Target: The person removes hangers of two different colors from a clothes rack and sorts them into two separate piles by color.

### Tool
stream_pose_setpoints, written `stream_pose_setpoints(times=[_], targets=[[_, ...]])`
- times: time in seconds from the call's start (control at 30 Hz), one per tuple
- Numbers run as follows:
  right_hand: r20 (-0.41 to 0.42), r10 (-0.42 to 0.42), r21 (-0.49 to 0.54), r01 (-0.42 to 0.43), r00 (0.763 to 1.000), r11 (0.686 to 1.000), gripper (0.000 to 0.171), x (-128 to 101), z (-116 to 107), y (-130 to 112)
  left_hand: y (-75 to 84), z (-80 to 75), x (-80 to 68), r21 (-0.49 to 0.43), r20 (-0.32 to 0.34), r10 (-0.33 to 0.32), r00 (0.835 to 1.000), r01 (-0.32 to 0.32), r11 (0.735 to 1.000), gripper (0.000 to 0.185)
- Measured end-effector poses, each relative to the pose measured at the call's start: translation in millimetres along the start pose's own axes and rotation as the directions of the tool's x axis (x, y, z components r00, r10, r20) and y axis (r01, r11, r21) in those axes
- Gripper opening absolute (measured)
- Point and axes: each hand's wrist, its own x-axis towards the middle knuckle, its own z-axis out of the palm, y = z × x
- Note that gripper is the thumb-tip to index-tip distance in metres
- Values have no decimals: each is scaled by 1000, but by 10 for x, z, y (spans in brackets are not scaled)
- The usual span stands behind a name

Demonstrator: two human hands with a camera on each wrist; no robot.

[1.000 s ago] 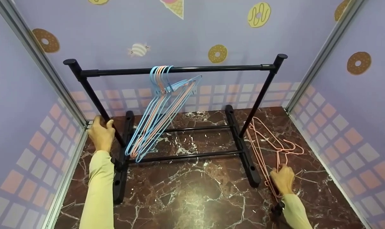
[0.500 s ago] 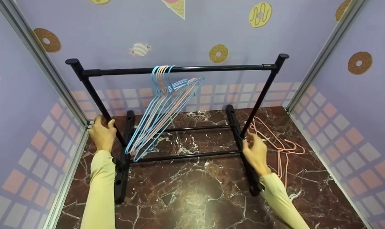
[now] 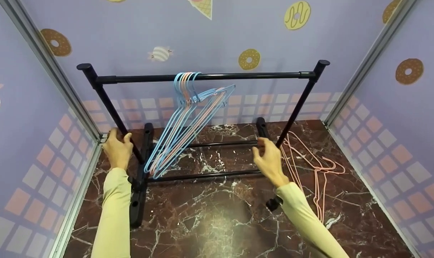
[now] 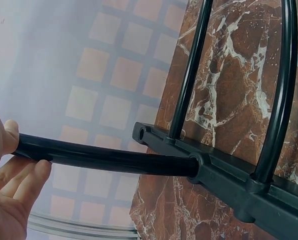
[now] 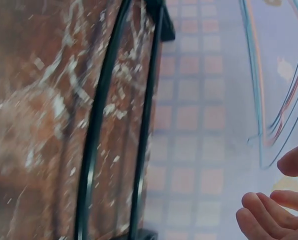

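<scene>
Since a second ago the right hand (image 3: 269,160) has left the loose pink wire hangers (image 3: 312,166) on the floor and risen towards 10 o'clock; it now hovers with fingers relaxed and apart, holding nothing, just in front of the rack's right upright. Left hand (image 3: 118,150) stays clamped on the left upright of the black clothes rack (image 3: 202,76), fingers curled round the smooth round tube. A bunch of thin blue and pink hangers (image 3: 188,122) hangs from the top rail at 12 o'clock, tilted. Dark red marble floor (image 3: 217,215) with white veins lies below, glossy; the pink hangers rest at 3 o'clock
</scene>
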Motion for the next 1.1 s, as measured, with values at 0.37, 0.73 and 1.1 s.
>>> stream_pose_setpoints(times=[0.37, 0.73, 1.1], targets=[[90, -83, 59, 78, 992, 995, 35, 138, 346, -458, 12, 4, -1, 7, -6, 23, 1000, -23, 1000, 28], [183, -73, 212, 33, 980, 977, 34, 242, 667, -983, 6, -32, 22, 11, 2, 51, 999, -51, 999, 28], [223, -24, 340, -54, 974, 939, 28, 337, 966, -1518, 9, -20, -8, 22, 13, 41, 999, -41, 999, 28]])
